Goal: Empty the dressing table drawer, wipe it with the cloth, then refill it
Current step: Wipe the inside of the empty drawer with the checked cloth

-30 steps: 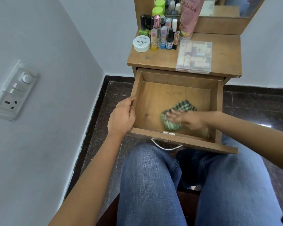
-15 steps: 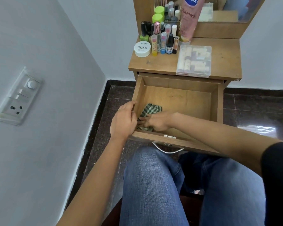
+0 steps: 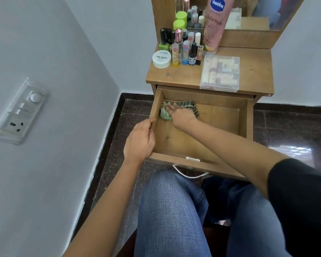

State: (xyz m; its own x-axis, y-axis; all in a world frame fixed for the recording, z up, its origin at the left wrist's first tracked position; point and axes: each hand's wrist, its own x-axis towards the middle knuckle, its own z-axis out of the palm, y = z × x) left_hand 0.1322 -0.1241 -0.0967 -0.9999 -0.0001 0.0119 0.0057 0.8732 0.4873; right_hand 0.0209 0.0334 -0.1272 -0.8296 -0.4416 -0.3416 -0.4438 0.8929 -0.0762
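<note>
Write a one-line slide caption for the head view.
Right hand presses the cloth into the emptied drawer's far-left corner; left hand grips the drawer's left wall.

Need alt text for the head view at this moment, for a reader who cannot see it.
A right hand presses a green checked cloth into the far left corner of an otherwise empty open wooden drawer, while the left hand grips its left wall. Cosmetics bottles and a clear plastic box sit on the tabletop above.

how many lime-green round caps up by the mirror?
2. One lime-green cap stands at the back left of the tabletop, behind the small bottles. The other shows just above it and may be its mirror reflection. More could be hidden behind the bottles.
</note>
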